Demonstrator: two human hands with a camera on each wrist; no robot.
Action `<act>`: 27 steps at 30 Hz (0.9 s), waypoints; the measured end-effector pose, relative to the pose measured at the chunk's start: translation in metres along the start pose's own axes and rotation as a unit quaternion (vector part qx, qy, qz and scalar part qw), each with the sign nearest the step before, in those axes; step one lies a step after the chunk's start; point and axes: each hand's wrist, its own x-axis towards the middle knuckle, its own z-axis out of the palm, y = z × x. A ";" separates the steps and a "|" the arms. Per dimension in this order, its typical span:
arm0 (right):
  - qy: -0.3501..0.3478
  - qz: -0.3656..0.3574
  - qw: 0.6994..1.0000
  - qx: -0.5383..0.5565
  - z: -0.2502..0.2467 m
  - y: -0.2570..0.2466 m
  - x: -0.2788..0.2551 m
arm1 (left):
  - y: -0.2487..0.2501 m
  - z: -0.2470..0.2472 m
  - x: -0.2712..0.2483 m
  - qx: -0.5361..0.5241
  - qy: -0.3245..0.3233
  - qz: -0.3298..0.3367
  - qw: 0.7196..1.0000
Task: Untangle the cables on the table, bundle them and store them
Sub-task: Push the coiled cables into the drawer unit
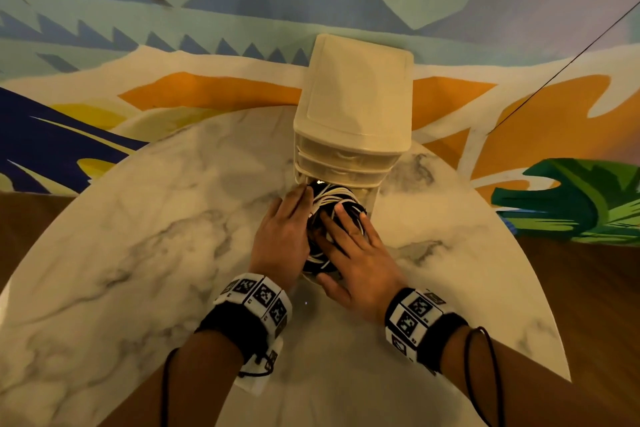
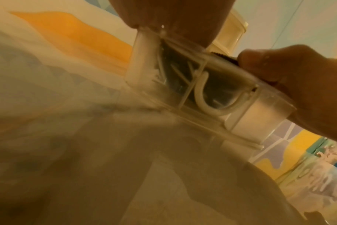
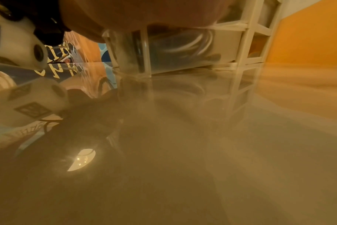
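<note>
Your left hand (image 1: 282,236) lies flat along the left side of the pulled-out drawer (image 2: 240,115), fingers (image 1: 298,196) straight and relaxed, holding nothing. Your right hand (image 1: 360,253) rests on top of the cables (image 1: 332,199), its fingers (image 1: 346,218) spread wide and pressing down on the pile, thumb at the drawer's near edge. The cables, black and white coils mixed together, sit inside that clear bottom drawer, which sticks out toward you from the cream drawer unit (image 1: 356,104). The unit stands at the far middle of the marble table (image 1: 138,253), with its upper drawers closed. From the left wrist view, white cable loops show through the drawer's clear front wall.
</note>
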 end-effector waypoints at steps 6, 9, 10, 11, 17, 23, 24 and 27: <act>-0.025 -0.039 0.999 -0.005 0.000 0.002 0.004 | -0.003 0.001 -0.008 -0.017 0.052 -0.024 0.998; -0.033 -0.064 0.997 -0.016 -0.002 0.004 0.012 | -0.007 -0.001 -0.010 -0.022 0.087 -0.047 0.995; -0.034 -0.069 0.997 -0.017 -0.003 0.004 0.015 | -0.008 -0.001 -0.010 -0.025 0.096 -0.052 0.994; -0.035 -0.073 0.997 -0.015 -0.004 0.005 0.016 | -0.008 0.000 -0.010 -0.030 0.099 -0.057 0.993; -0.024 -0.081 0.996 0.001 -0.002 0.006 0.013 | -0.006 -0.005 -0.011 -0.120 0.099 -0.075 0.985; -0.013 -0.084 0.996 0.016 0.000 0.006 0.013 | -0.016 -0.021 0.021 -0.256 0.065 -0.206 0.942; -0.011 -0.084 0.996 0.019 0.000 0.006 0.013 | -0.020 -0.023 0.033 -0.325 0.043 -0.218 0.919; -0.002 -0.084 0.996 0.030 0.002 0.007 0.011 | -0.026 -0.029 0.053 -0.380 -0.040 -0.218 0.898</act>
